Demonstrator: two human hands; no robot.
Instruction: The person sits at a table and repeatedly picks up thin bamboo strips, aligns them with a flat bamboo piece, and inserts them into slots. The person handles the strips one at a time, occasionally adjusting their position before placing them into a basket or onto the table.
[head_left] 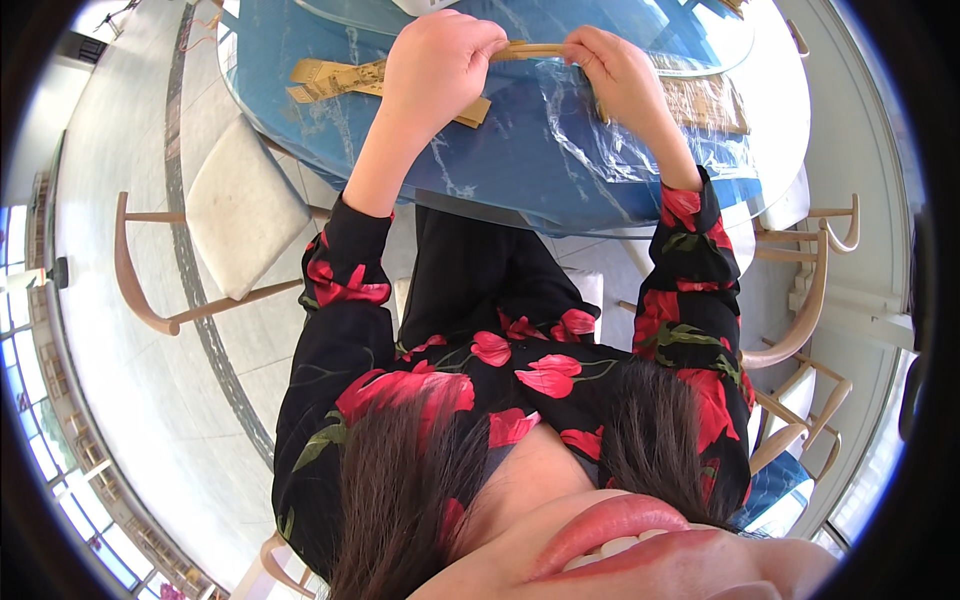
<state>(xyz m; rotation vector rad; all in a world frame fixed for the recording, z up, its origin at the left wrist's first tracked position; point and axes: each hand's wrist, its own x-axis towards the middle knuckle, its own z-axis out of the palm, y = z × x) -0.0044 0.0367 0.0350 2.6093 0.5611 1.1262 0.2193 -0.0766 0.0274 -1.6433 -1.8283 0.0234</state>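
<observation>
Over the blue table, both my hands grip a thin tan strip (528, 51), pulled level between them. Its material is hard to tell; it could be folded brown paper or wood. My left hand (440, 62) pinches one end between thumb and fingers. At the other end, my right hand (615, 75) is closed the same way, its knuckles up. Beyond and beside my left hand lies a printed brown paper strip (335, 80), partly hidden by that hand. A short brown piece (473, 112) shows just below it. Near my right wrist rests a brown bundle (705, 104) in clear plastic.
The round blue marble-patterned table (520, 175) has a raised glass disc (690, 35) at its far side. A white object (425, 5) is cut off at the top edge. Wooden chairs with pale seats stand left (245, 210) and right (815, 290).
</observation>
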